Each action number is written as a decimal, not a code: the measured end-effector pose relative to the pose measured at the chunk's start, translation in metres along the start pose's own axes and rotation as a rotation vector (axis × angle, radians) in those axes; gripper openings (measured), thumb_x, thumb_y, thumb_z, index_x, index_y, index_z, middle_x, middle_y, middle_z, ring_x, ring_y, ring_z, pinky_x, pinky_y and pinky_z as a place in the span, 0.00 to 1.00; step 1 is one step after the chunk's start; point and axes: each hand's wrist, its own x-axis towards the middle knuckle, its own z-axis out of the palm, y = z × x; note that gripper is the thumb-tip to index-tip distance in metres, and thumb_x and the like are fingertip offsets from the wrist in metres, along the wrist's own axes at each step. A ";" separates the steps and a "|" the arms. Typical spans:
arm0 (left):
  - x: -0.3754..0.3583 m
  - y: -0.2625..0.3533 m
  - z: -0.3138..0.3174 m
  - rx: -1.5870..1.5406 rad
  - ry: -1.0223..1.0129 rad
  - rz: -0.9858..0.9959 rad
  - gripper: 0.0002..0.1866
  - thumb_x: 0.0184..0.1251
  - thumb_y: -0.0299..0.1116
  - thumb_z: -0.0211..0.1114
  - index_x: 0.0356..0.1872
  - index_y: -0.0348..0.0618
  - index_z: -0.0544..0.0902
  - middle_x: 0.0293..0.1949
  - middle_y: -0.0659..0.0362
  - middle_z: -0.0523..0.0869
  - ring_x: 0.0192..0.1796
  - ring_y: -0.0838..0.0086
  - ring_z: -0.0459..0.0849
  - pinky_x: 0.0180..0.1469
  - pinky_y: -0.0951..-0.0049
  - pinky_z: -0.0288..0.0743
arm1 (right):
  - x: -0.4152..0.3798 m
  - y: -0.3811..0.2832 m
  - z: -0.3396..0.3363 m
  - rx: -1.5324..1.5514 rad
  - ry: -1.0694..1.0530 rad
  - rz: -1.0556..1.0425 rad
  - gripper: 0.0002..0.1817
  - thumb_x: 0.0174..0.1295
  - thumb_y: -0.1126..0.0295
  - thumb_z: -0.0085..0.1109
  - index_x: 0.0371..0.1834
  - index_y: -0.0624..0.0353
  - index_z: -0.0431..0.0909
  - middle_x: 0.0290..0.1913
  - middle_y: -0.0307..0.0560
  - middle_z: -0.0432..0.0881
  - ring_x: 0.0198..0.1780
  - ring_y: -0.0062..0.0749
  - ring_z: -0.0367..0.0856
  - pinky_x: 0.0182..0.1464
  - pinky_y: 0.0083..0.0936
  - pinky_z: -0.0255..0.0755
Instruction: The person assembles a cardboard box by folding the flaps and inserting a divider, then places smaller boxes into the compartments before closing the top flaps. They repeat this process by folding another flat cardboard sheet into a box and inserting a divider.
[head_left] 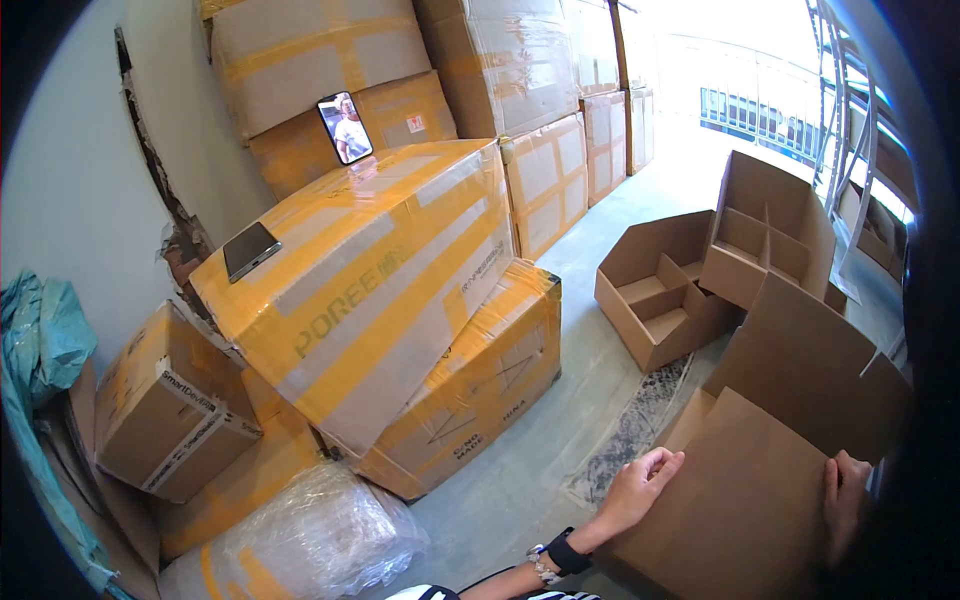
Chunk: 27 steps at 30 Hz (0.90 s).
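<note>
A brown cardboard box point(735, 490) lies in front of me at the lower right, its broad panel facing up and a tall flap point(810, 365) standing behind it. My left hand point(637, 492), with a dark band and a bracelet at the wrist, is closed at the panel's left edge. At the opposite edge my right hand point(846, 500) is closed as well, its fingers partly in shadow. Just beyond stand two open cardboard boxes with dividers: one low on the floor point(645, 325), the other point(735, 275) tilted beside it.
Large taped cartons point(380, 270) are stacked at the left, carrying a dark phone point(252, 250) lying flat and a lit phone point(345, 130) propped upright. A plastic-wrapped bundle point(310, 530) sits lower left. A metal ladder-like frame point(850, 130) and a railing point(750, 85) are at the back right.
</note>
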 end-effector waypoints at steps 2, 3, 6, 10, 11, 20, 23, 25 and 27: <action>0.000 0.002 -0.003 0.047 -0.023 -0.003 0.24 0.69 0.54 0.50 0.37 0.38 0.79 0.27 0.63 0.81 0.33 0.83 0.76 0.39 0.79 0.69 | 0.005 -0.029 -0.039 -0.054 -0.239 0.120 0.12 0.63 0.69 0.49 0.23 0.63 0.66 0.28 0.54 0.69 0.32 0.47 0.68 0.36 0.37 0.60; 0.000 0.002 -0.003 0.071 -0.035 -0.005 0.26 0.69 0.55 0.50 0.36 0.38 0.79 0.26 0.63 0.81 0.33 0.84 0.76 0.38 0.79 0.69 | 0.005 -0.039 -0.051 -0.081 -0.358 0.181 0.12 0.66 0.68 0.47 0.26 0.62 0.66 0.30 0.53 0.68 0.36 0.44 0.67 0.39 0.36 0.60; -0.002 0.001 -0.001 -0.012 -0.017 0.002 0.27 0.69 0.56 0.49 0.36 0.37 0.81 0.27 0.63 0.82 0.32 0.84 0.76 0.38 0.79 0.69 | -0.011 -0.043 -0.053 -0.031 -0.117 0.101 0.12 0.66 0.69 0.46 0.24 0.61 0.65 0.27 0.53 0.68 0.33 0.44 0.68 0.39 0.35 0.61; -0.006 0.003 -0.008 -0.020 -0.094 -0.006 0.28 0.70 0.55 0.49 0.39 0.35 0.81 0.29 0.61 0.83 0.33 0.84 0.77 0.39 0.80 0.70 | -0.027 -0.042 -0.060 0.009 0.023 -0.037 0.12 0.66 0.69 0.46 0.25 0.60 0.68 0.23 0.54 0.67 0.30 0.45 0.69 0.36 0.35 0.61; -0.008 0.004 -0.009 -0.052 -0.101 0.025 0.28 0.70 0.54 0.49 0.40 0.35 0.81 0.30 0.61 0.84 0.34 0.84 0.77 0.39 0.79 0.70 | -0.029 -0.048 -0.071 0.000 -0.023 -0.023 0.11 0.66 0.69 0.46 0.26 0.60 0.68 0.22 0.54 0.67 0.29 0.45 0.69 0.35 0.36 0.61; -0.022 0.025 -0.032 0.059 -0.258 0.256 0.23 0.68 0.47 0.53 0.41 0.33 0.81 0.29 0.57 0.84 0.33 0.82 0.78 0.38 0.77 0.70 | -0.047 -0.054 -0.106 -0.071 -0.098 -0.155 0.12 0.65 0.65 0.50 0.26 0.60 0.75 0.27 0.52 0.76 0.29 0.46 0.76 0.33 0.36 0.68; -0.030 0.036 -0.036 0.099 -0.312 0.327 0.22 0.66 0.49 0.56 0.35 0.35 0.81 0.19 0.58 0.75 0.24 0.81 0.69 0.28 0.74 0.62 | -0.052 -0.062 -0.121 -0.011 -0.075 -0.306 0.12 0.65 0.66 0.51 0.28 0.62 0.78 0.28 0.52 0.79 0.29 0.46 0.78 0.31 0.35 0.71; -0.035 0.038 -0.038 0.097 -0.322 0.365 0.22 0.65 0.50 0.57 0.32 0.37 0.82 0.14 0.58 0.71 0.20 0.81 0.64 0.23 0.73 0.59 | -0.055 -0.075 -0.129 -0.008 -0.001 -0.415 0.10 0.64 0.69 0.54 0.25 0.62 0.75 0.23 0.49 0.76 0.22 0.44 0.75 0.25 0.32 0.68; -0.041 0.036 -0.041 0.098 -0.341 0.386 0.22 0.65 0.50 0.58 0.30 0.38 0.82 0.13 0.58 0.70 0.19 0.81 0.64 0.23 0.73 0.59 | -0.061 -0.083 -0.135 -0.013 -0.016 -0.392 0.14 0.66 0.66 0.50 0.24 0.61 0.75 0.23 0.49 0.75 0.23 0.44 0.75 0.26 0.33 0.68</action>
